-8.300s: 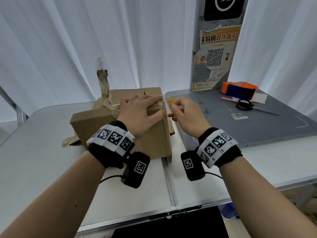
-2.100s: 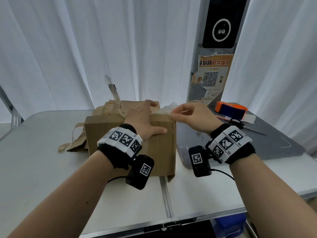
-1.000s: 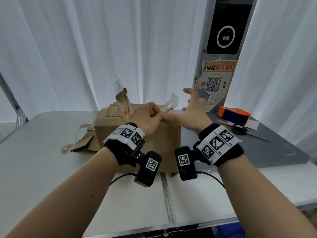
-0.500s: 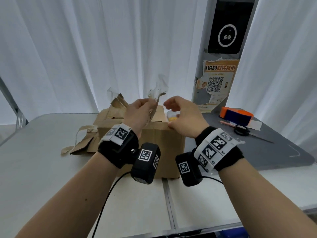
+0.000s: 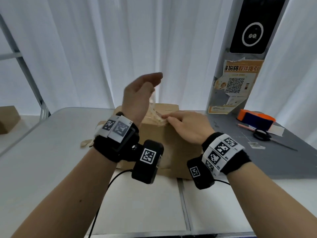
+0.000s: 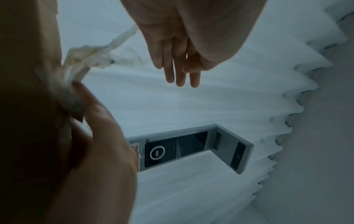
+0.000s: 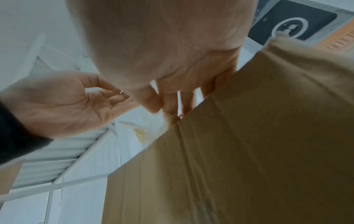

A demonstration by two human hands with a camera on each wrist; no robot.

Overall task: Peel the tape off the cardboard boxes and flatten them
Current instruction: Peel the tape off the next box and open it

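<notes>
Cardboard box: standing upright on the white worktop, straddling the seam between its two panels, directly ahead of the person. Not yet flattened; its near wall and right corner are standing square.

Tape: a crumpled, clear-to-yellowish strand is rising from the box's top near edge toward the left hand. Its lower end is sitting on the cardboard under the right hand's fingertips, so this strip is only partly off.

Left hand: raised above the box, palm turned inward, fingers straight and loose in the left wrist view; it appears that the strand is clinging to the palm or thumb side rather than being pinched, though blur leaves this uncertain.

Right hand: lying palm-down on the top of the box, fingers extended and pressing the cardboard at the tape's root, thumb close against them in the right wrist view.

Torn brown scraps: lying on the worktop just left of the box, suggesting some stripping is already done.

Second box: sitting far left beyond the worktop, untouched as far as can be seen.

Scissors, orange and blue block: resting on the grey mat to the right, well apart from the hands.

Remaining, by judgement: finishing this strip, checking other seams, collapsing the box, then the other one.
</notes>
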